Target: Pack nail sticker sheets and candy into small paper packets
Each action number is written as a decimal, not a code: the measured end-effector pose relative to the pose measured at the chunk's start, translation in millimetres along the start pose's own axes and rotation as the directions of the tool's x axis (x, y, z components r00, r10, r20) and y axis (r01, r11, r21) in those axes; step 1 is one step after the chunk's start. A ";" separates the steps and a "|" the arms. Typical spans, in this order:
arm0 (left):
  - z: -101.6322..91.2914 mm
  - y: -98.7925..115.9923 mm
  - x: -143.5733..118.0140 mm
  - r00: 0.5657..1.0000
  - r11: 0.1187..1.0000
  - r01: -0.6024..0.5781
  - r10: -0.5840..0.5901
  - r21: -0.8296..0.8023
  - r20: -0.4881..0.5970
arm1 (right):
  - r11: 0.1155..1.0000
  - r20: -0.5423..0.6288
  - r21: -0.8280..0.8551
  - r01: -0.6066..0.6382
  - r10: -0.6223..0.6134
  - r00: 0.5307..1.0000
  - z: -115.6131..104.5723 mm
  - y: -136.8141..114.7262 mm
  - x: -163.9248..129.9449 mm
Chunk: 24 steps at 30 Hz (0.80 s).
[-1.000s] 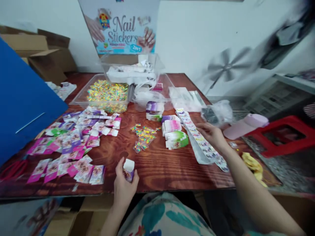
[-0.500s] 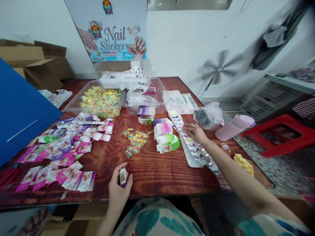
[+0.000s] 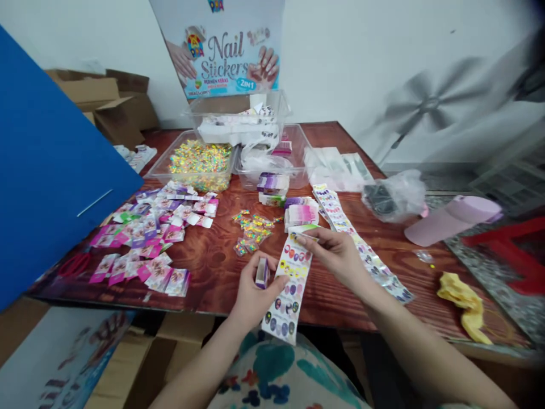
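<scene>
My left hand (image 3: pixel 255 292) is closed round a small purple-and-white box (image 3: pixel 262 272) whose end stands open. Its thumb lies against a long strip of nail stickers (image 3: pixel 287 289). At the strip's upper end, my right hand (image 3: pixel 336 255) pinches it between thumb and fingers. The strip hangs tilted over the table's front edge, with rows of coloured oval stickers facing up. To the right, more sticker strips (image 3: pixel 361 244) lie on the table. Just beyond my hands sit stacks of flat pink and purple boxes (image 3: pixel 301 216) and small packets of coloured candy (image 3: pixel 254 230).
At left lies a heap of filled boxes (image 3: pixel 157 227) beside red scissors (image 3: pixel 73 264). Clear tubs stand at the back, one full of candy packets (image 3: pixel 200 158). A pink bottle (image 3: pixel 451 220), a plastic bag (image 3: pixel 395 196) and a yellow cloth (image 3: pixel 462 301) are at right.
My right hand has come back from the strip pile with a sticker strip and brought it to my left hand. The left hand still holds the small box. The view has turned left.
</scene>
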<state>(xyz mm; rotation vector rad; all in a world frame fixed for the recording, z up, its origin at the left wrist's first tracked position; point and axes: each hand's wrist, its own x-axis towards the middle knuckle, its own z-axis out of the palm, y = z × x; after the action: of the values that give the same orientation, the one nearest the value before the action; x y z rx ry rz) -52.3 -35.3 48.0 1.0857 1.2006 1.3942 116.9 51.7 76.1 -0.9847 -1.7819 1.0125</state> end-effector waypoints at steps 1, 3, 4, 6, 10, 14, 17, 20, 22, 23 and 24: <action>-1.9 -2.5 -0.3 0.999 1.000 0.029 -0.029 -0.012 -0.041 | 1.000 -0.020 -0.012 0.024 -0.024 1.000 11.4 4.9 -0.6; -10.4 -7.0 -2.2 0.990 0.998 0.052 -0.055 -0.025 -0.129 | 0.989 -0.001 -0.070 0.126 -0.127 0.992 27.9 14.1 -3.3; -16.1 -8.1 -3.6 0.985 0.998 0.056 -0.060 -0.029 -0.159 | 0.977 0.042 -0.089 0.194 -0.191 0.981 33.7 17.2 -5.5; -28.0 -7.8 -6.7 0.979 0.997 0.069 -0.073 -0.025 -0.190 | 0.950 0.174 -0.067 0.305 -0.290 0.941 42.4 19.7 -11.0; -44.7 -3.1 -11.3 0.976 0.997 0.080 -0.080 -0.005 -0.201 | 0.941 0.320 0.055 0.333 -0.333 0.887 57.8 18.6 -20.4; -50.5 -8.6 -13.8 0.970 0.991 0.121 -0.131 -0.061 -0.203 | 0.977 0.227 0.054 0.204 -0.211 0.951 71.3 22.5 -23.1; -53.7 -18.4 -14.8 0.950 0.964 0.201 -0.235 -0.174 -0.205 | 0.970 0.195 0.040 0.240 -0.243 0.950 72.5 24.8 -21.9; -59.4 -23.1 -14.0 0.912 0.903 0.270 -0.351 -0.334 -0.211 | 0.910 0.387 0.030 0.413 -0.391 0.835 66.2 22.7 -19.9; -64.1 -21.3 -12.1 0.895 0.868 0.308 -0.404 -0.390 -0.191 | 0.863 0.525 0.003 0.506 -0.432 0.733 62.1 21.9 -19.1; -66.5 -19.4 -11.0 0.889 0.857 0.323 -0.421 -0.402 -0.182 | 0.841 0.572 -0.019 0.541 -0.435 0.695 61.2 22.9 -19.1; -68.6 -17.2 -10.0 0.885 0.852 0.332 -0.430 -0.405 -0.181 | 0.819 0.594 -0.048 0.572 -0.437 0.675 61.3 25.1 -19.3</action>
<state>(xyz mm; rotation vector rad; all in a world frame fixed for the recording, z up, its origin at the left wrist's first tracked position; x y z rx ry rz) -116.5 -53.6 22.4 0.3741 1.2035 1.3948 72.8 28.5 28.3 -0.2463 -2.5280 0.7716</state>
